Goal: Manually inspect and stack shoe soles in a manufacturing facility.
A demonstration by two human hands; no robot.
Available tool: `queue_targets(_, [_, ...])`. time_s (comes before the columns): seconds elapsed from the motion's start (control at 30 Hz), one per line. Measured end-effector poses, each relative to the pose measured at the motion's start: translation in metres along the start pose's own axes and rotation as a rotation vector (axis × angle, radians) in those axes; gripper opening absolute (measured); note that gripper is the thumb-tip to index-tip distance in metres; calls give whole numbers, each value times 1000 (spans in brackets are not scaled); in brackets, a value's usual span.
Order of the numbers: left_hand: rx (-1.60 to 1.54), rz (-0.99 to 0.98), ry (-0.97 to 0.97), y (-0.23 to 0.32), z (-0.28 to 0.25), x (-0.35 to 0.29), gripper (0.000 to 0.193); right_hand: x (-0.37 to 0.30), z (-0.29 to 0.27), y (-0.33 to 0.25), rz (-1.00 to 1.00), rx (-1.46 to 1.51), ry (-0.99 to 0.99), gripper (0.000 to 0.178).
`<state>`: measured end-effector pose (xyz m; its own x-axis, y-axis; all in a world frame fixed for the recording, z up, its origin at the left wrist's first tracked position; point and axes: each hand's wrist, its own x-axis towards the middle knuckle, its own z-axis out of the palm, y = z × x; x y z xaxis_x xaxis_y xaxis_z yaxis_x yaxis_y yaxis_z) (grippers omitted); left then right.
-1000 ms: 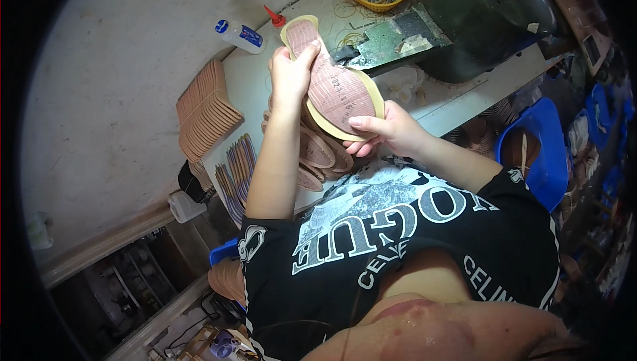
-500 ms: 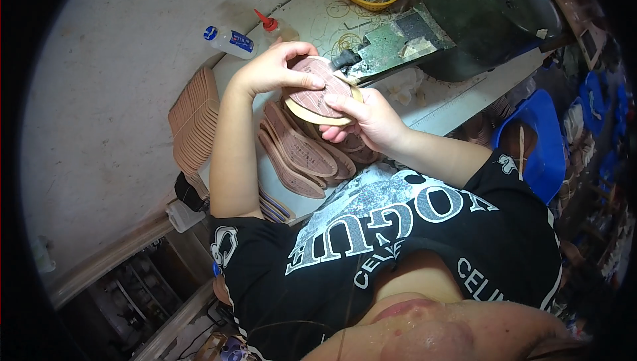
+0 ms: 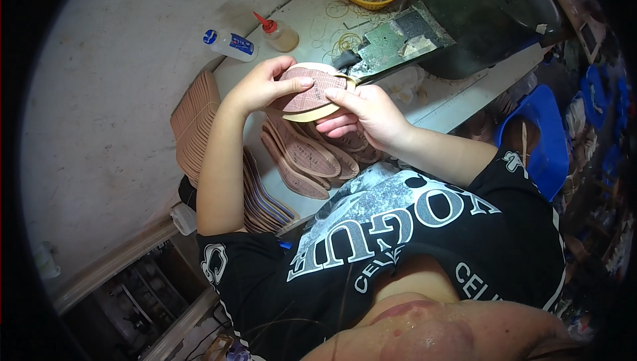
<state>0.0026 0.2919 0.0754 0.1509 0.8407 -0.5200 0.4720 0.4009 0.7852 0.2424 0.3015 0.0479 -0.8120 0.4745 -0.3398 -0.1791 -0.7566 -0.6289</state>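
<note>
A brown shoe insole (image 3: 310,95) with a pale yellow rim band (image 3: 300,118) is held between my two hands, its printed face up. My left hand (image 3: 265,89) grips its left end, thumb on top and fingers beneath. On the right side, my right hand (image 3: 377,117) pinches the edge, thumb on top with fingers curled below. The insole's far right edge lies beside the black tip (image 3: 346,60) of a green machine (image 3: 391,37); I cannot tell whether they touch. Under my hands, several brown insoles (image 3: 312,152) lie on the white table (image 3: 285,212).
Long rows of stacked insoles (image 3: 197,119) lean by the wall at the left. Behind stand a white-and-blue bottle (image 3: 232,45) and a red-tipped squeeze bottle (image 3: 284,37). A yellow basket (image 3: 371,4) holds rubber bands. At the right is a blue bin (image 3: 547,142).
The held insole has turned and shifted slightly left along the machine tip. My left hand and forearm have moved left and a little nearer; my right hand has moved only slightly.
</note>
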Motion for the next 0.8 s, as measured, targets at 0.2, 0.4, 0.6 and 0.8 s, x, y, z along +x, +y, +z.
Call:
queue_targets(0.2, [-246, -91, 146, 9, 28, -24, 39, -1, -4, -2, -4, -38, -24, 36])
queue_targets(0.4, [-123, -260, 202, 20, 46, -36, 50, 1, -17, -4, -48, -185, 7, 32])
queue_targets(0.6, [-240, -353, 99, 44, 92, -42, 71, -24, -24, 3, -265, -456, -37, 32])
queue_targets(0.8, [-468, -275, 161, 35, 109, -50, 65, -20, -33, -9, -133, -437, -123, 32])
